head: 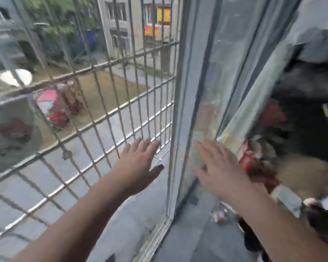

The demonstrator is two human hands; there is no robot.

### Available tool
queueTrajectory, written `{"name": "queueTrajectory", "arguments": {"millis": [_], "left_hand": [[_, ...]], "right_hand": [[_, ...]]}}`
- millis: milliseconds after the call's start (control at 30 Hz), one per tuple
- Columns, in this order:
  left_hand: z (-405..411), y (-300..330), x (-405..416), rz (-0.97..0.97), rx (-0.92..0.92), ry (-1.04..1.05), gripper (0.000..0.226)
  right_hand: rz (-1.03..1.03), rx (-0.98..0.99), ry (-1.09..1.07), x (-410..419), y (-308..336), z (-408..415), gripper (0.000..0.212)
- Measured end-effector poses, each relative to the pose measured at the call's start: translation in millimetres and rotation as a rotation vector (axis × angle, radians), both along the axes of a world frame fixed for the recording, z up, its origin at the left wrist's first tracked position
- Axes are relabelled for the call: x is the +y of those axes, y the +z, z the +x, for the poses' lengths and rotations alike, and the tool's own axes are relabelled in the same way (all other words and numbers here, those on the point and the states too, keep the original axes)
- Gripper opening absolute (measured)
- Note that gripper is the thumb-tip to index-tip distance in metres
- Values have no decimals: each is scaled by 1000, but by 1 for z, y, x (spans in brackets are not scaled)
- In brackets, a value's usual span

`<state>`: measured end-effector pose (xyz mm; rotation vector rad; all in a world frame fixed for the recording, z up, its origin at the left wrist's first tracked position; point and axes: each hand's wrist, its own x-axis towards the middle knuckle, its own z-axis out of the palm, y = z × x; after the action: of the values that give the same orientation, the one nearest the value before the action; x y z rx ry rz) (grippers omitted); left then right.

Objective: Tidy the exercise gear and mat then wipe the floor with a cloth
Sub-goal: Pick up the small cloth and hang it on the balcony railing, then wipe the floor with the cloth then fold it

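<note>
- Barred window grille point(95, 95) filled 10 o'clock; sliding pane point(203, 103) at 1.
- Left hand point(138, 163), right hand point(222, 171): both flat, empty.
- No gear visible; probably should turn back indoors.

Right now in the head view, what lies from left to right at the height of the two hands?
Metal window grille → left hand, fingers straight, holding nothing → grey window frame upright → right hand, fingers spread in front of the glass pane → pale curtain → blurred red package.
</note>
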<state>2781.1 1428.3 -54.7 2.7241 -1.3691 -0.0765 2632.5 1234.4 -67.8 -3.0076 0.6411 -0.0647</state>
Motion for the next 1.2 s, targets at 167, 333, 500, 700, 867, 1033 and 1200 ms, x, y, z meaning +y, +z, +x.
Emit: {"name": "queueTrajectory", "arguments": {"millis": [167, 333, 500, 700, 867, 1033, 1200], "left_hand": [[-119, -9, -119, -22, 1, -385, 72], [-243, -14, -211, -45, 11, -719, 72], [-371, -16, -282, -36, 38, -1014, 68], [-500, -21, -349, -47, 99, -1306, 68], [-577, -46, -420, -37, 124, -1444, 62], [-654, -63, -504, -44, 119, -1563, 62], [-735, -71, -584, -42, 85, -1668, 62]], "right_hand": [[-13, -66, -380, -51, -11, -180, 72], [2, -127, -729, -61, -19, -340, 68], [24, -119, -1093, -52, -29, -471, 73], [34, -141, -1449, -40, -30, -582, 69], [-19, -172, -1617, -71, -41, -641, 67], [-12, -169, -1759, -133, -52, -700, 68], [14, -175, -1857, -197, -54, -759, 67]]}}
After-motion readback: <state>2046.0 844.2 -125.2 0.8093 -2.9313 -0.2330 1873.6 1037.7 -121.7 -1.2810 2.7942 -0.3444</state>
